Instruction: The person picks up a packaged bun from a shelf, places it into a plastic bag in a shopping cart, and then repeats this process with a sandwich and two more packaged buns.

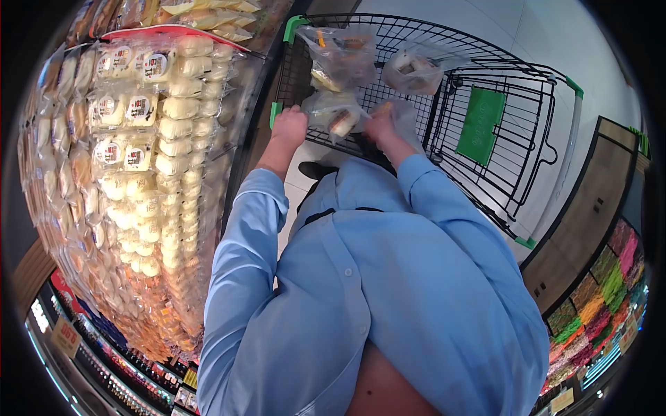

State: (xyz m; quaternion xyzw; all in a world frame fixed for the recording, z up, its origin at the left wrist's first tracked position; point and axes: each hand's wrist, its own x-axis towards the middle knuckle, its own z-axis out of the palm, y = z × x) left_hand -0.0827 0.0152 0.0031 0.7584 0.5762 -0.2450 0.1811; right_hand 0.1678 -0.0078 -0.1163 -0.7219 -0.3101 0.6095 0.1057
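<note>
A clear plastic bag (338,113) with wrapped bread-like items in it is stretched between my two hands, over the near side of the shopping cart (409,31). My left hand (289,125) is closed at the bag's left edge, beside the cart's green corner piece; its fingertips are partly hidden. My right hand (383,127) pinches the bag's right side, where loose film spreads past the wrist. Beyond it in the cart lie another filled bag (349,55) and a bag with dark and pale items (414,71).
To the left rises a shelf display of packaged buns (142,177), close to my left arm. A green panel (481,125) is fixed on the cart's wire frame at right. Farther right stand a wooden counter (583,201) and bins of colourful goods (600,298).
</note>
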